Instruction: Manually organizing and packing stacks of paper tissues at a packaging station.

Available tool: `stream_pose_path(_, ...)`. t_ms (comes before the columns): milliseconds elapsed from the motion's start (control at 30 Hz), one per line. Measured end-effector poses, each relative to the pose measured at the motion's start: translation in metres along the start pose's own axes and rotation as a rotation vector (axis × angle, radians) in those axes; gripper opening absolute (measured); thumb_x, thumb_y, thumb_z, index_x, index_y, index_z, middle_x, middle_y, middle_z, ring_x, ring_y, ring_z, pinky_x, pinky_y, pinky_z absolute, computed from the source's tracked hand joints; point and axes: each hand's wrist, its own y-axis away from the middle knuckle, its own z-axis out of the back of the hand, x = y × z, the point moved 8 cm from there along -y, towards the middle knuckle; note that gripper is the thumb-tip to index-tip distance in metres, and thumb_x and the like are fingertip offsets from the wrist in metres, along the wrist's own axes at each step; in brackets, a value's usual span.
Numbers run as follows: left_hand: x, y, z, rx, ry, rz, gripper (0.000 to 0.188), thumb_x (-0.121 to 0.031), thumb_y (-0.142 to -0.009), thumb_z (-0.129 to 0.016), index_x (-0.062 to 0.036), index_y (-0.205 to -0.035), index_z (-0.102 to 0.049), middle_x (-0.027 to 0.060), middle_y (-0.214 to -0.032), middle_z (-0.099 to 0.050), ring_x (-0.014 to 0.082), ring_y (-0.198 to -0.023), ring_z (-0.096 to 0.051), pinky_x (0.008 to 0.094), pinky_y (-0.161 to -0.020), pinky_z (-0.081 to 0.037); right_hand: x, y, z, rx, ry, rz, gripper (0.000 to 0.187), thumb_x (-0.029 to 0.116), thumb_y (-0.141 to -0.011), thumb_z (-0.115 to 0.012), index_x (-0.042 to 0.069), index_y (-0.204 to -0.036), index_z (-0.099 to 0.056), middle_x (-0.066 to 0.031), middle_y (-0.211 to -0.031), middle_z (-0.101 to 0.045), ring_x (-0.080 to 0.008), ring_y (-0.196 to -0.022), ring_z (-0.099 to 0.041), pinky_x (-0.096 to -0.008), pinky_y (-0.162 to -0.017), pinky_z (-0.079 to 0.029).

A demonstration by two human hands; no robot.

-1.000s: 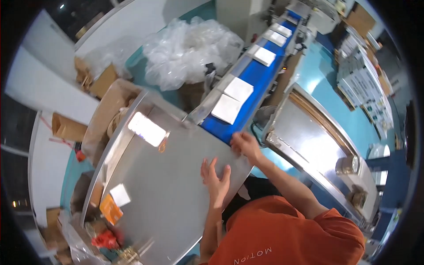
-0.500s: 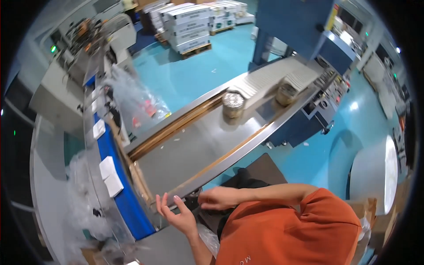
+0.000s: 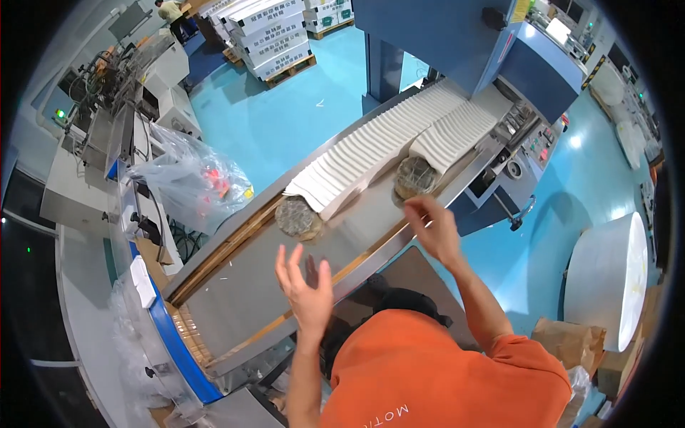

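Two rows of white folded paper sections stand on edge along a metal table: a longer left row [image 3: 357, 153] and a shorter right row [image 3: 457, 135]. At the near end of each sits a round, squat block wrapped in clear film, the left block [image 3: 297, 217] and the right block [image 3: 416, 177]. My left hand [image 3: 307, 289] hovers over the table just short of the left block, fingers spread, holding nothing. Close by the right block is my right hand [image 3: 437, 232], its fingers slightly bent and apart with nothing in them; whether the fingertips touch the block I cannot tell.
A blue machine [image 3: 428, 43] stands at the table's far end, with a control panel [image 3: 531, 153] on its right. Wooden strips [image 3: 228, 246] line the left edge. Clear plastic film [image 3: 193, 171] hangs beyond it. A large white roll [image 3: 605, 282] stands at right. Another person [image 3: 171, 14] is far off.
Both hands have risen from in front of my body to over the table and moved apart. Both paper rows and their blocks have come nearer along the table. The view has shifted.
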Motion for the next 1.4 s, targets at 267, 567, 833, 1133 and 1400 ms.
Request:
stream_pose_path(267,0.065,-0.091,-0.042,0.177,0.023,0.218,0.102,-0.03,-0.066,-0.087,-0.0003,-0.144,-0.028,0.0268,-0.138,-0.045,0.0395,-0.127,-0.047,0.0425,-0.106,-0.039,-0.029,-0.104,0.067,-0.153,0.276,0.223,0.035,0.009,-0.086,-0.068,0.0,-0.119,-0.058,-0.0168,-0.109,-0.06,-0.0282,-0.092,-0.063,-0.0358,-0.075,-0.052)
stream_pose_path(567,0.053,-0.076,-0.041,0.715,0.35,0.337,0.088,-0.031,-0.078,-0.084,0.0031,-0.142,-0.033,0.013,-0.128,-0.055,0.0183,-0.114,-0.055,0.0335,-0.098,-0.045,-0.067,-0.258,0.052,-0.12,0.301,0.324,0.019,0.007,-0.079,-0.065,-0.002,-0.095,-0.065,-0.0228,-0.092,-0.066,-0.0391,-0.082,-0.065,-0.0446,-0.075,-0.052)
stream_pose_path(833,0.103,-0.087,-0.047,0.198,0.649,0.624,0.042,-0.031,-0.101,-0.056,-0.0046,-0.132,-0.048,0.0042,-0.116,-0.062,0.0101,-0.101,-0.056,0.0313,-0.083,-0.047,-0.088,-0.289,0.044,-0.182,0.37,0.316,0.015,0.014,-0.074,-0.064,0.0,-0.078,-0.068,-0.0232,-0.078,-0.068,-0.0403,-0.075,-0.067,-0.0456,-0.07,-0.053)
stream_pose_path(1133,0.086,-0.088,-0.062,0.311,0.814,0.469,0.047,-0.032,-0.104,-0.048,-0.0024,-0.141,-0.045,0.0059,-0.132,-0.055,0.0138,-0.119,-0.049,0.0286,-0.102,-0.037,-0.12,-0.322,0.051,0.043,0.806,0.408,0.016,0.01,-0.079,-0.056,-0.002,-0.086,-0.064,-0.0246,-0.085,-0.068,-0.04,-0.078,-0.067,-0.0476,-0.069,-0.054)
stream_pose_path(1400,0.118,-0.063,-0.009,0.073,0.603,0.44,0.047,-0.039,-0.095,-0.064,-0.0024,-0.124,-0.052,0.0082,-0.118,-0.061,0.0152,-0.111,-0.054,0.0312,-0.096,-0.042,-0.008,-0.234,-0.067,0.31,0.881,0.578,0.033,0.017,-0.08,-0.069,0.003,-0.108,-0.057,-0.0149,-0.105,-0.063,-0.0349,-0.098,-0.063,-0.0443,-0.08,-0.052)
